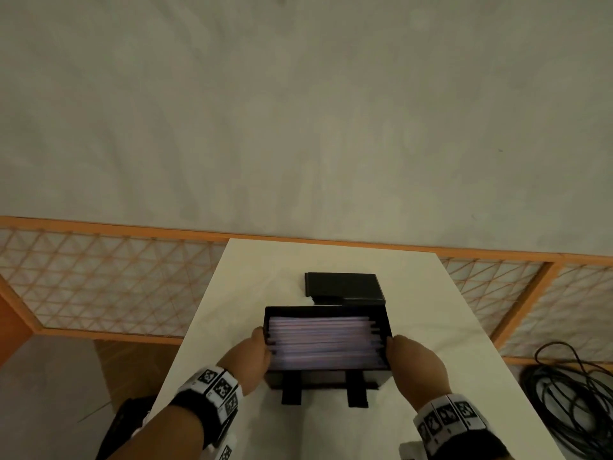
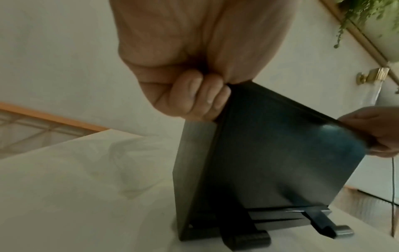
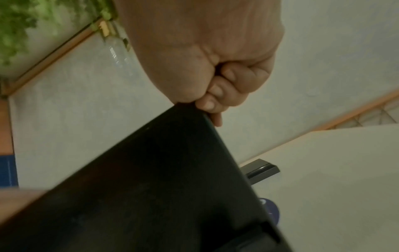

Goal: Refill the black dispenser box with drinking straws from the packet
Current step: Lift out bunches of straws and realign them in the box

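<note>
The black dispenser box (image 1: 326,376) stands on the white table (image 1: 252,280) in the head view, open at the top. A layer of pale purple straws (image 1: 323,341) lies lengthwise inside it, blurred. My left hand (image 1: 258,351) grips the box's left wall and my right hand (image 1: 408,356) grips its right wall. In the left wrist view my left hand (image 2: 200,95) has its fingers curled at the upper corner of the box (image 2: 270,153). In the right wrist view my right hand (image 3: 215,95) pinches the top edge of the box (image 3: 151,187). The packet is not clearly visible.
The box's black lid (image 1: 343,285) lies flat just behind it, with a white scrap at its near left corner. Two black feet (image 1: 357,391) stick out in front. A coil of black cable (image 1: 570,403) lies on the floor to the right. An orange lattice screen (image 1: 109,280) runs behind the table.
</note>
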The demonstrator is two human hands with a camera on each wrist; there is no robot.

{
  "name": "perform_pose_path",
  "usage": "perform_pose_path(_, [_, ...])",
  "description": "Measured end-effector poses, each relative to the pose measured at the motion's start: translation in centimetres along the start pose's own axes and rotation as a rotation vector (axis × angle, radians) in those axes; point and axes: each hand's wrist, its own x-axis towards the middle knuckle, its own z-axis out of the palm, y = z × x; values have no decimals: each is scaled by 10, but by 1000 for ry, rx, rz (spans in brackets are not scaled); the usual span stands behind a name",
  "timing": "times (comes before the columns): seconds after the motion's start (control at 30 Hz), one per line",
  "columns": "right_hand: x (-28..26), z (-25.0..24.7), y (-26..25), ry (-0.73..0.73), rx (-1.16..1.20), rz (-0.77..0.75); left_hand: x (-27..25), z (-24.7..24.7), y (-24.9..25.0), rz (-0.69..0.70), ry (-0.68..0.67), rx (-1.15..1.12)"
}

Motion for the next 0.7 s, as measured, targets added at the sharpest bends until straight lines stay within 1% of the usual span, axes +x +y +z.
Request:
perform_pose_path(0.1, [-2, -8, 2, 0, 39, 20, -7, 3, -6, 74, 34, -39])
perform_pose_path(0.2, [1, -22, 5, 40, 101, 4, -7, 5, -9, 85, 68, -94])
perform_pose_path(0.27, [4, -36, 5, 9, 48, -24, -7, 7, -8, 102, 84, -132])
perform_pose_path(0.3, [5, -43, 4, 17, 12, -38, -7, 8, -7, 113, 91, -156])
perform_pose_path(0.33, [5, -47, 5, 54, -24, -67, -7, 9, -7, 117, 96, -186])
perform_pose_path(0.37, [3, -53, 3, 102, -54, -58, -7, 11, -7, 115, 98, -217])
perform_pose_path(0.4, [4, -56, 2, 135, -39, -68, -6, 14, -8, 112, 96, -247])
perform_pose_path(0.43, [5, -58, -1, 188, 22, -49, -5, 19, -9, 108, 87, -273])
perform_pose_path(0.47, [8, -56, -4, 254, 137, -53, -5, 26, -10, 99, 72, -293])
perform_pose_path(0.53, [11, -53, -11, 223, 351, -17, -7, 40, -12, 50, 18, -312])
perform_pose_path(0.57, [10, -51, -16, 184, 394, -11, -10, 47, -13, 23, -11, -333])
perform_pose_path(0.6, [6, -49, -20, 178, 417, -22, -10, 52, -15, 7, -21, -356])
perform_pose_path(0.7, [-4, -45, -29, 223, 398, -38, -12, 58, -19, -13, -36, -356])
